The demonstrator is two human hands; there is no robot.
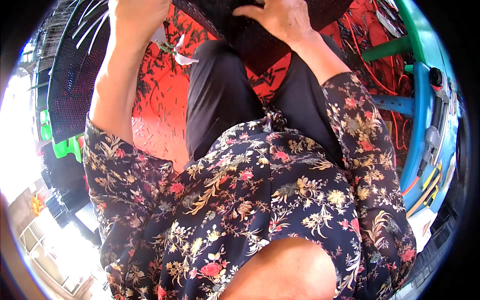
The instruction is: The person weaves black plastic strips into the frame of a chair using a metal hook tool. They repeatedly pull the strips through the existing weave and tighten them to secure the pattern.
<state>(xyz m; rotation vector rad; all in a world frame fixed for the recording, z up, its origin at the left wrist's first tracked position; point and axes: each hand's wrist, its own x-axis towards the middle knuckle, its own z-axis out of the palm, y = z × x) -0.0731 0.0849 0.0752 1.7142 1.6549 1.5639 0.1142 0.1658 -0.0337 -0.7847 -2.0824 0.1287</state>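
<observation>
right hand (284,17): open-palmed on the black woven piece (250,42), thumb stretched out to the left; other fingertips cut by the far edge of view, so can't tell if they grip. left hand (140,20): far left, fingers out of frame, can't tell if it's clenched or holding something.
woven piece sits far center, at and above the knees: fine weave, looks stiff, one corner pointing near.
floor (160,122): smooth red sheet, short dark slivers scattered all over, thin orange cord (367,65) snaking along the right. white petal-like scrap with green stem (183,52) just right of the left forearm.
left: dark mesh panel (72,87), curved; bright green plastic (67,147) under it. right: blue plastic frame (421,127), rounded, smooth. trousers (215,95) plain black cloth, blouse (270,185) thin floral print.
</observation>
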